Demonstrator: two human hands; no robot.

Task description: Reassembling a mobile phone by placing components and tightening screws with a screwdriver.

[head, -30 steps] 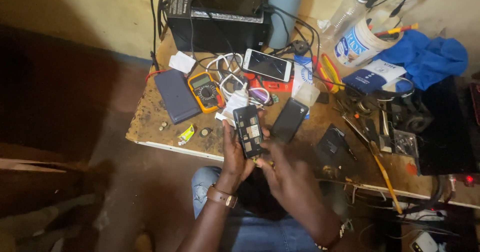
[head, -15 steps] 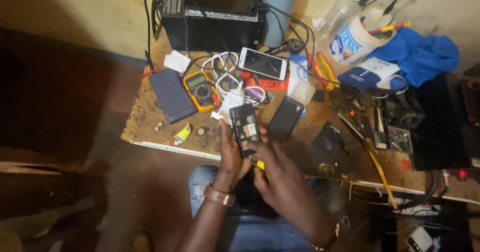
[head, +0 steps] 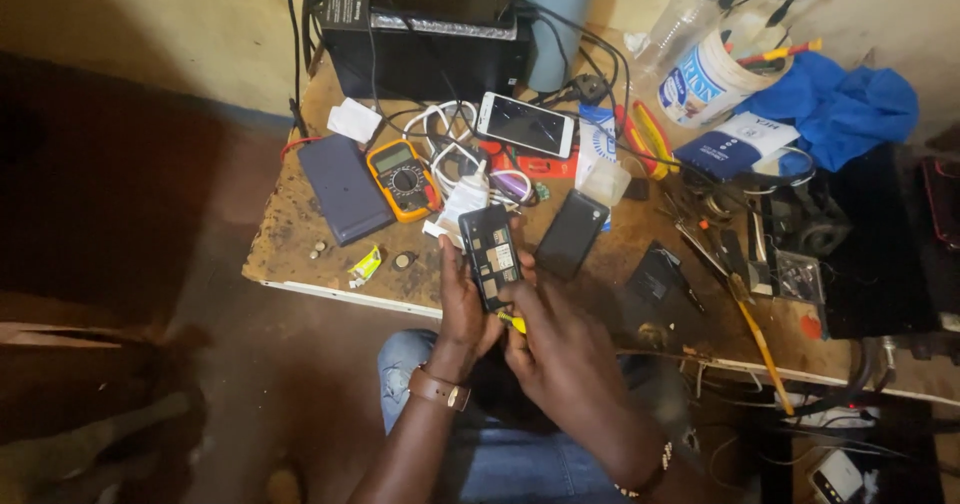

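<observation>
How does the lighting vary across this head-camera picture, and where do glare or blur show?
Head view: the worn wooden table is lit warmly from above; the floor at left lies in deep shadow; the white smartphone's dark screen shows faint glare; the opened black phone in the left hand is fairly sharp, the right hand slightly soft.

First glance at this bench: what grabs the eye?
The opened phone, back cover off, held upright in the left hand at the table's near edge, the right hand working at its lower end. Behind it, a yellow multimeter and a white phone lie among tangled cables.
</observation>
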